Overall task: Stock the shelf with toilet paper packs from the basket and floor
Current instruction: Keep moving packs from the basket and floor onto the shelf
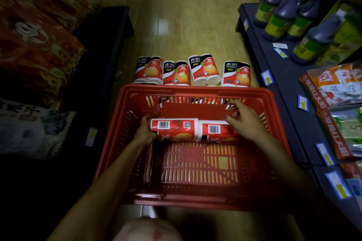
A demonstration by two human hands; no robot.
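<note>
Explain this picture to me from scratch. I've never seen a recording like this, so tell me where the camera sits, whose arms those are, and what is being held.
There is no machine here. The one picture comes from a camera worn on a person's head, looking down at their own two arms. They reach into a red plastic basket standing on the floor of a shop aisle. Two toilet paper packs lie end to end in it: the left hand holds the left pack at its end, and the right hand rests on the right pack. Beyond the basket, four more packs stand in a row on the floor. A dark shelf with bottles runs along the right.
</note>
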